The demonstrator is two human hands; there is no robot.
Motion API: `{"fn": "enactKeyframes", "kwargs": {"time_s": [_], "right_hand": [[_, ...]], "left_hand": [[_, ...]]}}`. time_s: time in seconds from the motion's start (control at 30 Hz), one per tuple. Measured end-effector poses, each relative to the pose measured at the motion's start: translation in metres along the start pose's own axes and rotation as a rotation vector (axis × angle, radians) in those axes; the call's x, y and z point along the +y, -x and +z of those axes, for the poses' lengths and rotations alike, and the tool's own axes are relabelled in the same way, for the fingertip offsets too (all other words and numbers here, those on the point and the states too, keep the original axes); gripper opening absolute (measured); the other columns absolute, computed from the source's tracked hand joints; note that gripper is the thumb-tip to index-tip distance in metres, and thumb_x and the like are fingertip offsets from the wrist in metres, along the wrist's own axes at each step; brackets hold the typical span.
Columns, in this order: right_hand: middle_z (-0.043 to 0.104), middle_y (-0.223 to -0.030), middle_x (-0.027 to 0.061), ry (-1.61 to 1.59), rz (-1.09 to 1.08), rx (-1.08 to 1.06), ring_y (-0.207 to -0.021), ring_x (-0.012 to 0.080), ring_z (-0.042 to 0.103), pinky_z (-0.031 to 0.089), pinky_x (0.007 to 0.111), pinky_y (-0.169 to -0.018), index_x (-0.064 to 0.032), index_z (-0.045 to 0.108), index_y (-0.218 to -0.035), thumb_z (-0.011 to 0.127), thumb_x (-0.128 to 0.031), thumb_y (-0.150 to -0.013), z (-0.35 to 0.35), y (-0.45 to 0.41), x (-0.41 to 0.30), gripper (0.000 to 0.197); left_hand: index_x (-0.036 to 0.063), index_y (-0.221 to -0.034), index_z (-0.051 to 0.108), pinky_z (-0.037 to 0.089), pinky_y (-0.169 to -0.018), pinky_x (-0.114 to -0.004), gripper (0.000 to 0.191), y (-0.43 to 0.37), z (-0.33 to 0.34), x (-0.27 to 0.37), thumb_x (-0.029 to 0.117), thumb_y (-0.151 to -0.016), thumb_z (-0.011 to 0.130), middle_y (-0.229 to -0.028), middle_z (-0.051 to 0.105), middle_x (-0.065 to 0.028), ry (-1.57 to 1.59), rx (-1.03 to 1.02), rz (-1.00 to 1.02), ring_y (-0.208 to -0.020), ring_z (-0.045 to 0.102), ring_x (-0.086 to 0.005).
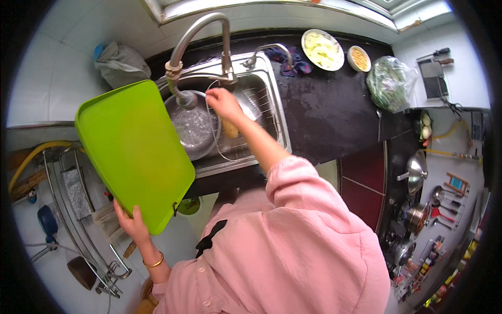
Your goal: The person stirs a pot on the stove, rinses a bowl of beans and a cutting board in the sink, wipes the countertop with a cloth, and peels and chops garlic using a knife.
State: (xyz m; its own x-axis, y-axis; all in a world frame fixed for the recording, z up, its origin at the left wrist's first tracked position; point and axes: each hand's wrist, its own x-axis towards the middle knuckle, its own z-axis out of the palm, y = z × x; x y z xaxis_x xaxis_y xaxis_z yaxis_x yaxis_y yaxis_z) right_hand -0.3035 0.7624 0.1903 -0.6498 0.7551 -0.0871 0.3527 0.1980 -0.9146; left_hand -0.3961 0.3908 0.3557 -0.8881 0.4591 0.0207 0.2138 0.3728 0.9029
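Note:
My left hand point(133, 225) grips the lower edge of a bright green cutting board point(133, 149), which is tilted over the left side of the sink. My right hand point(223, 103) reaches over the steel sink point(280, 117), beside the faucet point(225, 59); whether its fingers hold anything is unclear. Under the faucet's spout, a round metal basin point(192, 129) with water in it stands in the sink. Near my right hand lie a yellowish object point(229, 128), partly hidden, and a metal tool with a serrated edge point(249, 106), on a wire rack.
On the dark counter point(313, 117) stand a bowl of pale sliced vegetable point(322, 50), a small bowl of yellow-orange pieces point(359, 59) and a plastic bag of greens point(392, 84). A dark cloth point(290, 62) lies behind the sink. A metal rack point(78, 196) is at the left.

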Motion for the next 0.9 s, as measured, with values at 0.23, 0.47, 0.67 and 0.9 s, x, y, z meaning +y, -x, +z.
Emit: {"fn": "enactKeyframes", "kwargs": {"time_s": [0.23,0.47,0.67,0.9], "right_hand": [[0.06,-0.113,0.015,0.248,-0.118,0.015,-0.108,0.0329,0.054,0.043,0.041,-0.094,-0.0048,0.065,-0.104,0.061,-0.022,-0.082,-0.006,0.112,-0.004,0.028],[0.059,-0.119,0.015,0.236,-0.168,-0.048,-0.109,0.0324,0.054,0.043,0.04,-0.095,-0.0057,0.059,-0.116,0.062,-0.019,-0.082,0.0,0.154,-0.038,0.036],[0.06,-0.116,0.0142,0.17,0.009,-0.147,-0.103,0.029,0.059,0.046,0.037,-0.089,-0.0054,0.053,-0.126,0.062,-0.016,-0.083,0.0,0.172,-0.05,0.045],[0.062,-0.106,0.0145,0.201,-0.005,-0.181,-0.093,0.0286,0.062,0.048,0.038,-0.083,-0.0066,0.059,-0.114,0.059,-0.016,-0.085,0.009,0.206,-0.045,0.031]], "left_hand": [[-0.0039,-0.138,0.035,0.034,-0.102,-0.033,0.056,-0.008,0.026,0.012,-0.002,-0.084,0.048,-0.134,0.045,-0.0138,0.145,0.038,-0.129,-0.12,0.046,-0.0229],[-0.0034,-0.134,0.04,0.04,-0.097,-0.032,0.052,-0.019,0.008,-0.026,0.0,-0.083,0.053,-0.128,0.051,-0.0116,0.372,-0.044,-0.088,-0.114,0.051,-0.0194],[-0.0037,-0.132,0.042,0.037,-0.1,-0.03,0.052,-0.009,0.005,-0.011,0.001,-0.082,0.053,-0.127,0.051,-0.0102,0.328,0.011,-0.054,-0.116,0.049,-0.018],[-0.0035,-0.134,0.039,0.039,-0.098,-0.031,0.055,-0.012,-0.019,-0.022,-0.002,-0.08,0.05,-0.124,0.052,-0.0088,0.4,-0.013,-0.046,-0.112,0.051,-0.0175]]}}
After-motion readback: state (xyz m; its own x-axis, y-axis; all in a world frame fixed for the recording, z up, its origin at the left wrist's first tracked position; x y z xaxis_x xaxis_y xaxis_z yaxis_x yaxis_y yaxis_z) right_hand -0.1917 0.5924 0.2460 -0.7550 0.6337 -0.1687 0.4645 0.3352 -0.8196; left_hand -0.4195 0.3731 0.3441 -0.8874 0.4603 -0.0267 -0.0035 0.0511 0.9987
